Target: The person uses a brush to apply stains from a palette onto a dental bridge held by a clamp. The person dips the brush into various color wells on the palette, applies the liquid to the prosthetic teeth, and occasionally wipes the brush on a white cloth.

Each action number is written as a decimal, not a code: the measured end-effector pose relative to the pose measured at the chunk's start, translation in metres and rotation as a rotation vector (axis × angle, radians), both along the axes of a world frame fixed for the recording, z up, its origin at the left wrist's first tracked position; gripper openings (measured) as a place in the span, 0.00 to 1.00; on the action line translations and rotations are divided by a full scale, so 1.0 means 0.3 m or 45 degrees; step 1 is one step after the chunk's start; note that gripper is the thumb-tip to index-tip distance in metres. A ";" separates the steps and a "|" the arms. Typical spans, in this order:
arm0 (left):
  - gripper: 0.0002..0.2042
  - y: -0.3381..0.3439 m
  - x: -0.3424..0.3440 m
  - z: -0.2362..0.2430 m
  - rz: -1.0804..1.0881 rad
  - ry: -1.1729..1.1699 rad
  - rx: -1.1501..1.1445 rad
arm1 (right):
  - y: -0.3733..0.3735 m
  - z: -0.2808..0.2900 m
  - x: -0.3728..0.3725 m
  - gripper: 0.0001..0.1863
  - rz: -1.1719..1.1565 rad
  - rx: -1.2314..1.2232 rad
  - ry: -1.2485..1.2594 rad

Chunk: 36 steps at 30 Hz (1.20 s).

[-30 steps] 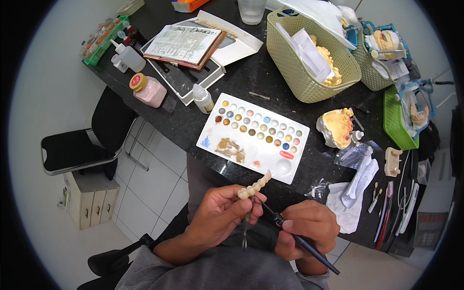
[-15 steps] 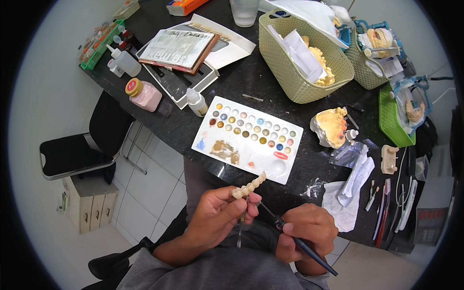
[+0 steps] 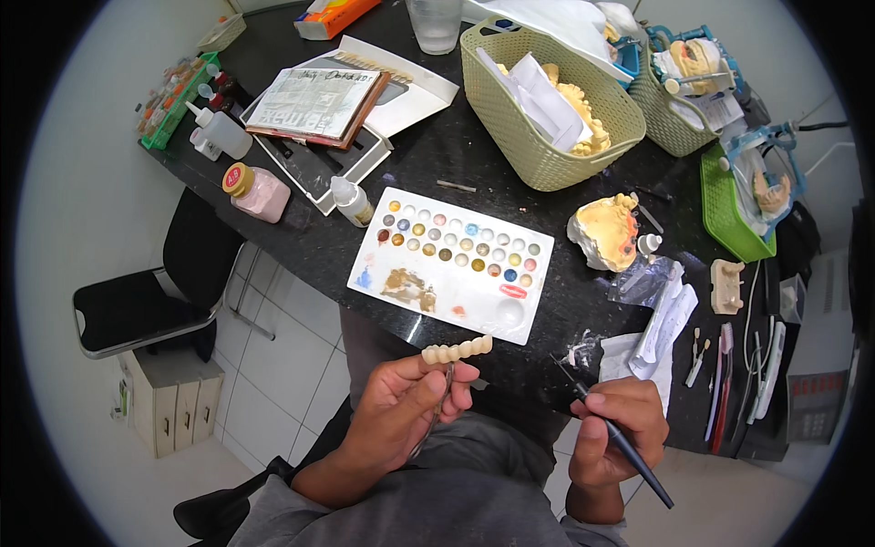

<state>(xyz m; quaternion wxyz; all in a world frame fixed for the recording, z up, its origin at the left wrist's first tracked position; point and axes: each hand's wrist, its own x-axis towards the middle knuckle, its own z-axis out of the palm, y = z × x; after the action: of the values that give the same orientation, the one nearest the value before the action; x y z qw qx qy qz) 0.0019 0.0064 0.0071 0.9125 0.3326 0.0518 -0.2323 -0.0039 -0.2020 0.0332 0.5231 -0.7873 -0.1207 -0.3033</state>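
My left hand (image 3: 392,415) is closed round slim metal tweezers (image 3: 446,397), whose tip meets the underside of a cream-coloured dental bridge (image 3: 458,350). The bridge is a row of several joined teeth lying roughly level just above the fingertips. In my right hand (image 3: 618,430) is a fine brush (image 3: 641,465) with a dark handle, held like a pen. Its thin tip points up and left, apart from the bridge. Beyond both hands lies a white paint palette (image 3: 437,319) with rows of small coloured wells and brown smears.
A yellowish dental model (image 3: 602,232) stands right of the palette, near a crumpled tissue (image 3: 620,357) and several brushes. Behind are a beige basket (image 3: 556,169) holding models and papers, a dropper bottle (image 3: 351,202), a pink powder jar (image 3: 260,196) and a notebook (image 3: 314,105).
My right hand has moved right, taking the brush tip away from near my left fingers. The bridge has turned from a steep slant to nearly level. The view has shifted slightly.
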 end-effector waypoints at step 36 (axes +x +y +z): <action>0.11 -0.184 -0.087 -0.025 0.043 -0.312 0.838 | -0.351 -0.033 -0.318 0.05 -0.337 -0.193 0.168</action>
<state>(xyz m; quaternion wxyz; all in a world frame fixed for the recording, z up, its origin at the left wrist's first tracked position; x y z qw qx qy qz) -0.0241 -0.0488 -0.0004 0.7595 0.6335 0.0194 -0.1466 -0.0993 -0.3074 0.0233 0.4247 -0.8516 -0.0038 -0.3072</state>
